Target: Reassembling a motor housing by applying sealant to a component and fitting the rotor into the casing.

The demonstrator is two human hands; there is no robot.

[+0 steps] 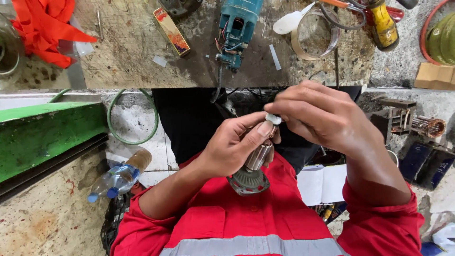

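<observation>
Left hand (pixel 232 149): was wrapped around a motor armature (pixel 253 166), fingers closed on its metal body, thumb pressed up near the top end.
Right hand (pixel 320 116): fingertips were pinched together on a small white piece (pixel 273 118) at the armature's upper end.
Armature position: was held in front of the person's red jacket (pixel 246 223), below the bench edge, tilted, with the grey fan end (pixel 247 182) pointing down toward the chest.
Bench (pixel 128 52): worn, stained board; a teal power tool (pixel 237 28) lay on it with wires exposed.
Small carton (pixel 171 31): red and yellow box lay flat on the bench, left of the tool; closed, contents could not be told.
Metal ring (pixel 315 35): open band lay right of the tool; only bench surface showed inside it.
Orange cloth (pixel 45 28): was bunched at the bench's far left corner.
Plastic bottle (pixel 116 179): lay on its side on the floor at left, blue cap on, clear inside; whether it held liquid could not be told.
Green hose (pixel 135 118): was looped on the floor near the bottle.
Blue tins (pixel 426 163): stood at right on the floor; insides were too dark to read.
</observation>
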